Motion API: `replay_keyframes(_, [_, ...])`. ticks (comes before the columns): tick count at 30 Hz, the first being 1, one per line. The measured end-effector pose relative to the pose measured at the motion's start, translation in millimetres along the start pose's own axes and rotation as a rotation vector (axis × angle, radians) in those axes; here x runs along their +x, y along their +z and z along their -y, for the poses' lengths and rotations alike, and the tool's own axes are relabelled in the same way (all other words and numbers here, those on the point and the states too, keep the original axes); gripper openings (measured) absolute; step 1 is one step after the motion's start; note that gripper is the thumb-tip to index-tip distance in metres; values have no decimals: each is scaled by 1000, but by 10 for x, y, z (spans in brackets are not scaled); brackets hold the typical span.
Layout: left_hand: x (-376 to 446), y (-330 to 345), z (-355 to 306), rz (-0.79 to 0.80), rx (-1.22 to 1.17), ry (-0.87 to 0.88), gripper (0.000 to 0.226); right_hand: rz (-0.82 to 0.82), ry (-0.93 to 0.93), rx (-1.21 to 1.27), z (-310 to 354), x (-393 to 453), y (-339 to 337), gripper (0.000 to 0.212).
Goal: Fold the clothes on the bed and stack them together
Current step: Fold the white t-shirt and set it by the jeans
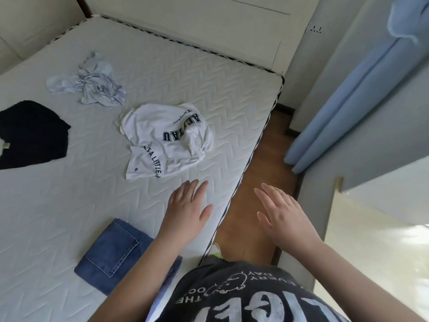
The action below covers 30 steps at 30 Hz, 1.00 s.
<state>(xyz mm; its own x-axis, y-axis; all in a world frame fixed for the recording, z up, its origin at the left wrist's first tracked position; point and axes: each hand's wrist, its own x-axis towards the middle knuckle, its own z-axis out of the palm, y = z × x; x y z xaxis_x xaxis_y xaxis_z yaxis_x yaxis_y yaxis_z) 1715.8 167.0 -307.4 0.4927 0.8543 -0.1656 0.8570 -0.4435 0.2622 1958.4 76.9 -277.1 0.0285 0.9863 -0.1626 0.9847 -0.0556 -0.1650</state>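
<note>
Clothes lie scattered on the bed (pixel 69 205), a bare quilted mattress with a zigzag stitch and a striped edge. Nearest the hands is a crumpled white T-shirt (pixel 166 140), close to the bed's right edge. It carries dark block letters, upside down from this view, that read roughly "AE" and "TAU" across a fold, a small cursive line beside them too fine to read, and along its near hem "S A LITTLE". Its long axis runs from the near left to the far right. Beyond it, farther left, sits a bunched pale blue and white garment (pixel 92 83) with no clear direction. At the left edge of the view lies a black garment (pixel 32 133), partly cut off, with a small pale tag at its near side. Close to the person lies a folded pair of blue jeans (pixel 111 252), back pocket facing up, its long axis running diagonally from the near left toward the far right; the left forearm crosses over its right corner.

The left hand (pixel 188 205) hovers over bare mattress just short of the white T-shirt, fingers straight and together, grasping nothing. The right hand (pixel 283 214) is held over the wooden floor (pixel 260 163) beside the bed, fingers extended and released. The person's dark shirt (pixel 243 296) shows pale print, inverted, including "EVERY DAY" and "THE". A blue curtain (pixel 348 94) hangs at the right.
</note>
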Motion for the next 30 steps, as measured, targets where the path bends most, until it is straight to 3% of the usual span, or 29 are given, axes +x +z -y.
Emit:
replay_keyframes(7, [533,-231,255,-43,-19,31,59,28,14,7,-49,510,-38,57])
replay_keyframes(16, [796,-294,473,-135,-51,-97,56,80,-122,-25,-160,1281,-119,58])
replay_keyframes(25, [1294,-175,327,-32,-51,-311,62,144,-251,-4,-790,2134,-178,60])
replay_keyframes(30, [1683,-248,6,-68,-56,-478,58,186,-370,-2,-1186,2624,-308,60])
